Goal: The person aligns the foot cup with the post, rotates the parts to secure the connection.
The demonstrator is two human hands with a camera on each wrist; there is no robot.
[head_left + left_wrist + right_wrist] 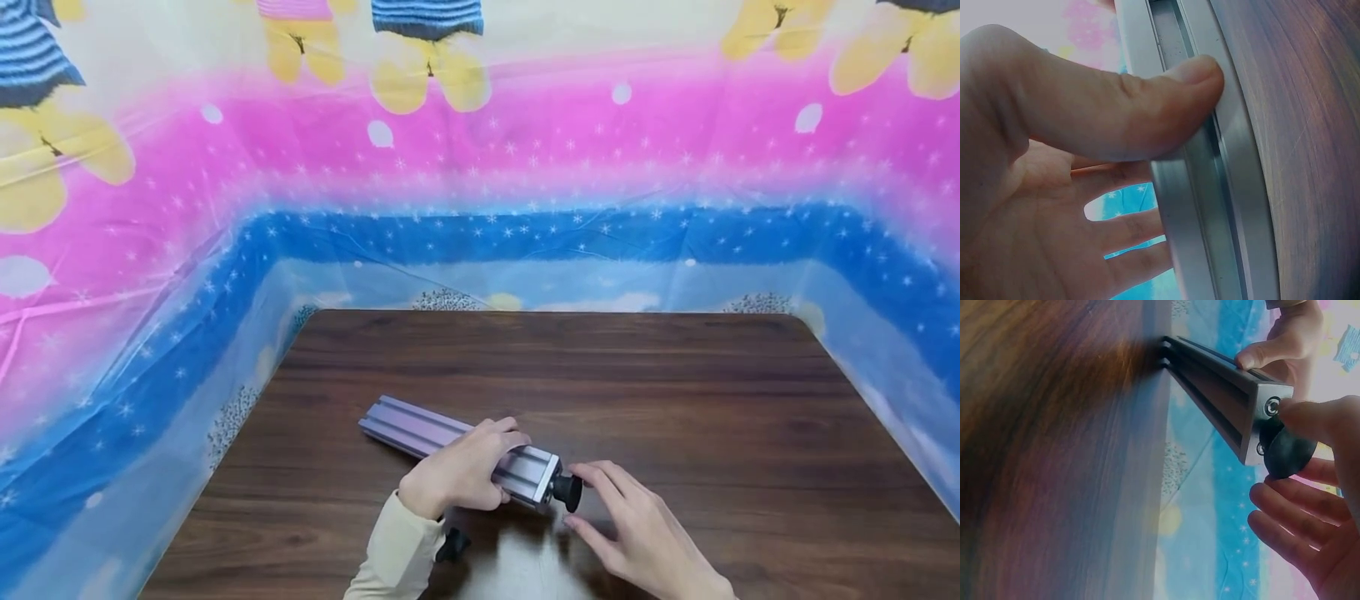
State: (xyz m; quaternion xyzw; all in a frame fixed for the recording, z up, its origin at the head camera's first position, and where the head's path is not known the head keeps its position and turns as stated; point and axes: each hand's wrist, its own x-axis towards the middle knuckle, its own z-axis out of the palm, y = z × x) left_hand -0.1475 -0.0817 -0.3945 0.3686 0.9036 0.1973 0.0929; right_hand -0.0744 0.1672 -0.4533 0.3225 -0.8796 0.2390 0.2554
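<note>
Spreading across the lower half of the head view, the dark wooden desk (675, 400) is walled in by a plastic sheet (480, 167) printed in pink and blue with stars and yellow cartoon figures. On the near part of the desk lies a long grey metal rail (420, 429) with grooves along its sides, slanting from far left to near right.

The left hand (461, 471) grips the rail close to its near end: in the left wrist view the thumb presses on one grooved face (1235, 206) while the fingers (1129, 231) curl round the other side. A cream sleeve (393, 554) covers that forearm.

The right hand (637, 529) sits just beside the rail's near end, its fingers (1291, 519) mostly straight and spread. In the right wrist view its thumb touches a round black knob (567, 490) fixed on the rail's end plate, and the fingers lie just below the knob.

A small black part (452, 546) rests on the desk just beside the left wrist.
</note>
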